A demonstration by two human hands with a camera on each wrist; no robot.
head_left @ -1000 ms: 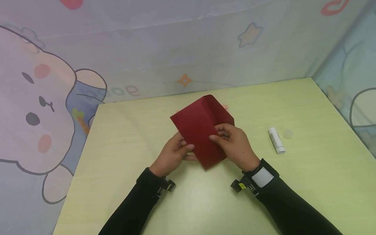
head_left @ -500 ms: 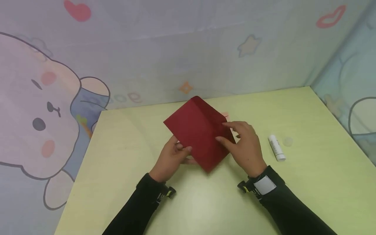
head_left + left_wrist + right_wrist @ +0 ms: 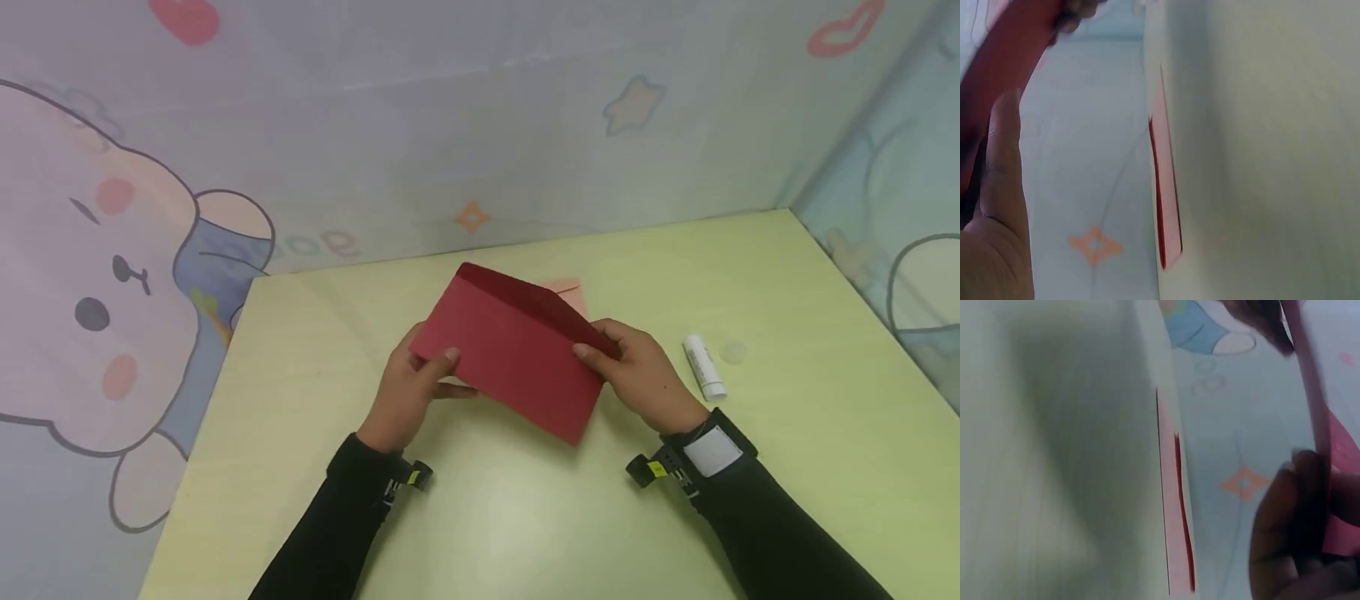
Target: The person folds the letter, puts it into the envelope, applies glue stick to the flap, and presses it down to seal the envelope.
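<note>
A dark red envelope (image 3: 517,354) is held above the yellow-green table (image 3: 487,517) in the head view, its flap side folded along the top edge. My left hand (image 3: 408,387) pinches its left end, thumb on the front face. My right hand (image 3: 637,375) pinches its right end near the flap corner. In the left wrist view the thumb (image 3: 1000,162) lies against the red envelope (image 3: 997,81). In the right wrist view a finger (image 3: 1282,519) grips the red envelope (image 3: 1335,462) edge-on.
A pink sheet (image 3: 567,292) lies flat on the table behind the envelope; it also shows as a thin pink and red sheet (image 3: 1163,187) and sheet (image 3: 1175,512) in the wrist views. A white glue stick (image 3: 703,367) and its clear cap (image 3: 733,352) lie to the right. Cartoon-printed fabric walls surround the table.
The envelope has turned from a steep diagonal to nearly lengthwise between the hands. My left hand slid to its left end and my right hand to its right end.
</note>
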